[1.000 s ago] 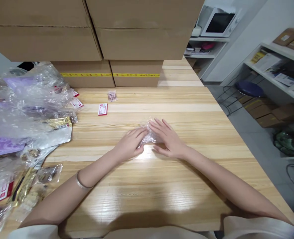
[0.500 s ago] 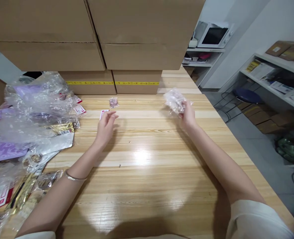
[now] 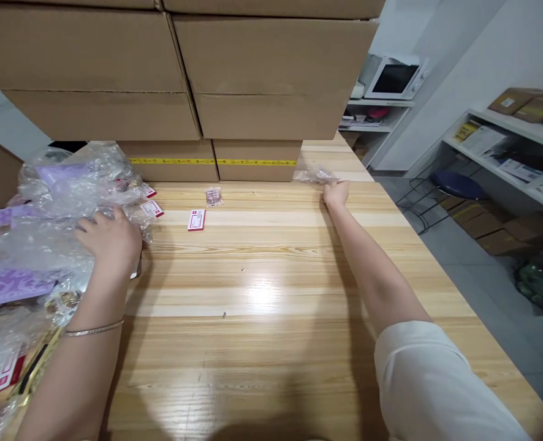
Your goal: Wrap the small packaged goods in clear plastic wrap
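My right hand (image 3: 336,193) is stretched out to the far right of the wooden table (image 3: 271,288). Its fingers are on a small clear plastic packet (image 3: 314,176) that lies by the corner of the cardboard boxes (image 3: 253,160). My left hand (image 3: 110,237) rests on a heap of clear plastic bags and purple packets (image 3: 46,220) at the table's left side, fingers spread over the wrap. A bracelet sits on that wrist.
A small red-and-white card (image 3: 197,219) and a tiny clear packet (image 3: 214,196) lie near the boxes. Large cardboard boxes (image 3: 179,67) are stacked along the back. Shelves (image 3: 505,147), a stool (image 3: 455,182) and a microwave (image 3: 393,78) stand to the right.
My right hand lifted the clear packet from the table's middle and carried it to the far right by the boxes. My left hand swung left onto the heap of bags.
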The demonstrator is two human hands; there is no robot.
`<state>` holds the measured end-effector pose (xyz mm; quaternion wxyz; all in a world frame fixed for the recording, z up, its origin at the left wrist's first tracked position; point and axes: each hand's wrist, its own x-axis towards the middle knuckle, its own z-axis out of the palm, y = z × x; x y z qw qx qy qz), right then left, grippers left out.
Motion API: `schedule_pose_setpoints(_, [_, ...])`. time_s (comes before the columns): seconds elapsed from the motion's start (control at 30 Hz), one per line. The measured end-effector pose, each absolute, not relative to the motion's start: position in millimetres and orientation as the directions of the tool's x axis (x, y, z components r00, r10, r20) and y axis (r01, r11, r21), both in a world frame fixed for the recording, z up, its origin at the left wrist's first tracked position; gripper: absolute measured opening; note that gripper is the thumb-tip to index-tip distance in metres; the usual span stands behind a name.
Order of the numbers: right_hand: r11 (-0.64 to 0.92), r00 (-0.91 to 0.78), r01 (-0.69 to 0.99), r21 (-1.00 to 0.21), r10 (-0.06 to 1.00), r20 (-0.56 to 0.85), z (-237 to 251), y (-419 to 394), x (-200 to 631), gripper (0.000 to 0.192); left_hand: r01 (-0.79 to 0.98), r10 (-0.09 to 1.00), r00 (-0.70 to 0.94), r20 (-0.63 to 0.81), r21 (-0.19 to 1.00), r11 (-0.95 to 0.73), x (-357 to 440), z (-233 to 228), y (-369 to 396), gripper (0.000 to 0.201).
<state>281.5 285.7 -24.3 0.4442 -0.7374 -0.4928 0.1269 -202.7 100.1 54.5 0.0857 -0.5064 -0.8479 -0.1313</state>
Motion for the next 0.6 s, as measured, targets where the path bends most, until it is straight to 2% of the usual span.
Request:
schedule_pose_setpoints(0.07, [-0.141, 0.505, 0.681, -0.718, 0.801, 0.322, -28, 275, 282, 0.059, 0.88, 0.839, -0.471, 0.272, 0.083, 0.468, -204, 58, 102, 0.051])
schedule_pose_setpoints(0.1, [-0.133, 0.466, 0.738, -0.661, 0.81, 0.357, -30, 271, 282, 0.064, 0.878, 0.841, -0.471, 0.266, 0.05, 0.476, -203, 62, 103, 0.047])
schedule_pose_setpoints(0.17, [-0.088, 0.304, 0.863, -0.498, 0.878, 0.371, -33, 269, 279, 0.066, 0.862, 0.837, -0.49, 0.244, -0.01, 0.507, -199, 72, 103, 0.042])
schedule_pose_setpoints(0.23, [-0.033, 0.154, 0.925, -0.379, 0.943, 0.295, -36, 275, 274, 0.062, 0.827, 0.813, -0.539, 0.22, -0.044, 0.56, -192, 84, 101, 0.037])
schedule_pose_setpoints(0.33, [0.023, 0.055, 0.933, -0.36, 0.977, 0.205, -37, 297, 265, 0.063, 0.804, 0.79, -0.569, 0.228, -0.048, 0.592, -178, 100, 95, 0.036])
schedule_pose_setpoints(0.4, [0.038, 0.023, 0.936, -0.349, 0.985, 0.17, -36, 311, 259, 0.065, 0.828, 0.795, -0.532, 0.292, -0.017, 0.56, -167, 108, 90, 0.036])
schedule_pose_setpoints(0.53, [-0.023, 0.076, 0.946, -0.323, 0.985, 0.153, -34, 318, 246, 0.073, 0.863, 0.714, -0.467, 0.522, 0.093, 0.497, -141, 120, 78, 0.039])
schedule_pose_setpoints(0.6, [-0.027, 0.1, 0.952, -0.306, 0.969, 0.226, -34, 306, 239, 0.078, 0.92, 0.668, -0.372, 0.644, 0.156, 0.361, -126, 124, 71, 0.04])
